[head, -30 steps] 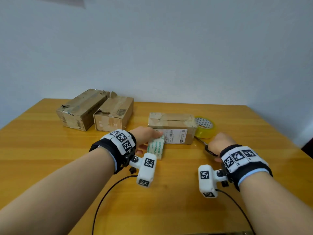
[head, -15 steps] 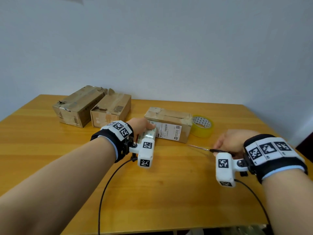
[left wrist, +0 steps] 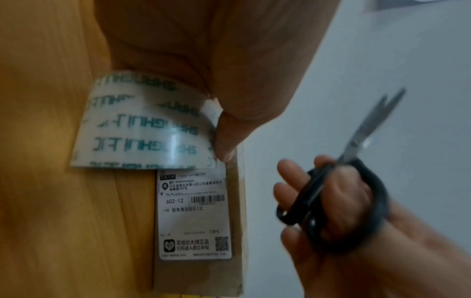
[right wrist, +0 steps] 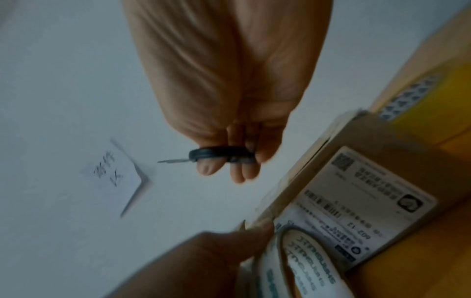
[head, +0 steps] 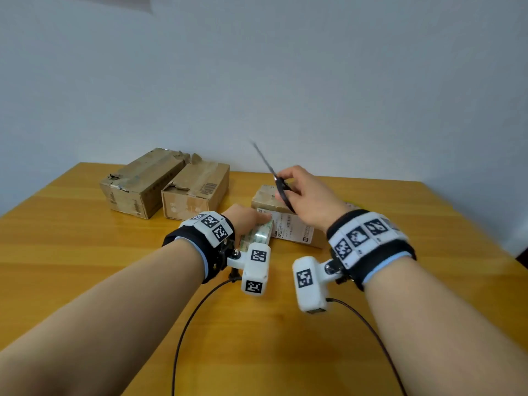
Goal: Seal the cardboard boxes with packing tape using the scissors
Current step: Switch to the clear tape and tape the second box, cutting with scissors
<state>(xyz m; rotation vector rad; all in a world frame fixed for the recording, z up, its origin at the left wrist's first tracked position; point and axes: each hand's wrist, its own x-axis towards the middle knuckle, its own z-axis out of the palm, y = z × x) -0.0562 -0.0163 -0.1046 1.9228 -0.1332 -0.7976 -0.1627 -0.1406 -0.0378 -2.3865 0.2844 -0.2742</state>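
Wooden table (head: 85, 267), wall note (right wrist: 114, 177).

the head view looks down and forward over both forearms; each wrist view looks close along its own palm, both sharing the labelled box (left wrist: 195, 216).

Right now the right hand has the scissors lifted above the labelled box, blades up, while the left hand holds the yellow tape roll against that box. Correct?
Not quite. The left hand holds the white printed tape roll, as the left wrist view shows, not the yellow one. The rest stands: the right hand has the scissors lifted above the labelled box, blades up.
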